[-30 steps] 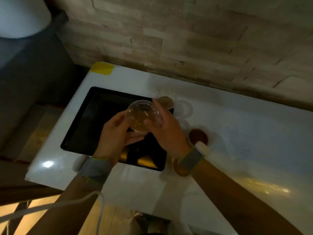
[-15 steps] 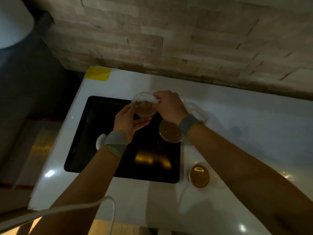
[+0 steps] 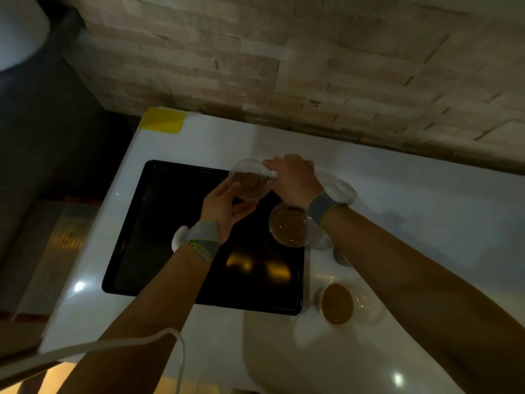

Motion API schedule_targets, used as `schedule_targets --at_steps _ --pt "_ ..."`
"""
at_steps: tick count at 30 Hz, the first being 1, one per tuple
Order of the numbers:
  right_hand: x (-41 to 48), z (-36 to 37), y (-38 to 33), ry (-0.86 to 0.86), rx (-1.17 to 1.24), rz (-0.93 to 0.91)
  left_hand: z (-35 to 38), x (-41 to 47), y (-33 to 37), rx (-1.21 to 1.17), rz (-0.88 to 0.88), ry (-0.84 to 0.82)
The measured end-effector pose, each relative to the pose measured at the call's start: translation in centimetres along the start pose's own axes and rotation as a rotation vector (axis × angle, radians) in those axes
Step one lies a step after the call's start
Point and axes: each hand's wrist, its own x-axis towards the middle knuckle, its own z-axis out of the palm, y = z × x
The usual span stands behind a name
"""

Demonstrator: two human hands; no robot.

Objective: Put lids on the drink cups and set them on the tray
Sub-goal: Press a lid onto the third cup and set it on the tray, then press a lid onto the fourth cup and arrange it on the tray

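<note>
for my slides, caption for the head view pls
Both hands hold a lidded drink cup over the black tray.

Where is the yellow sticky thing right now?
The yellow patch sits on the far left corner of the white counter, close to the brick wall and beyond the black tray.
</note>
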Motion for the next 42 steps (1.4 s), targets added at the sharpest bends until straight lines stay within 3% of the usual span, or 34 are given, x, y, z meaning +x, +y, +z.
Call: schedule_targets --at_steps 8,12,17,20,24,30,37,42 --pt "0.1 0.8 0.8 0.004 0.028 0.021 -0.2 0.6 0.1 0.090 -0.002 -0.040" --pt "-0.2 0.5 1.3 -0.013 0.093 -0.007 0.1 0.1 0.4 0.209 0.027 0.029" --pt "-3.2 -0.9 3.7 0.150 0.324 -0.024 -0.3 -1.5 -0.3 0.457 0.353 0.359" --pt "-6.3 -1.4 7.0 0.248 0.358 0.024 0.4 -4.6 -2.0 0.574 0.607 0.417" --pt "-10.4 -1.8 12.3 0.355 0.404 0.164 3.5 -9.5 -5.3 0.719 0.844 0.276" --pt "-16.2 -1.0 20.1 0.451 0.444 0.342 8.8 -14.6 -10.8 0.937 0.882 -0.055" --pt "-21.9 1.3 28.0 0.383 0.408 0.542 16.0 -16.8 -17.6 1.175 0.873 -0.238" --pt "-23.3 3.3 31.4 0.201 0.242 0.593 19.3 -17.1 -21.5 1.293 0.854 -0.289"
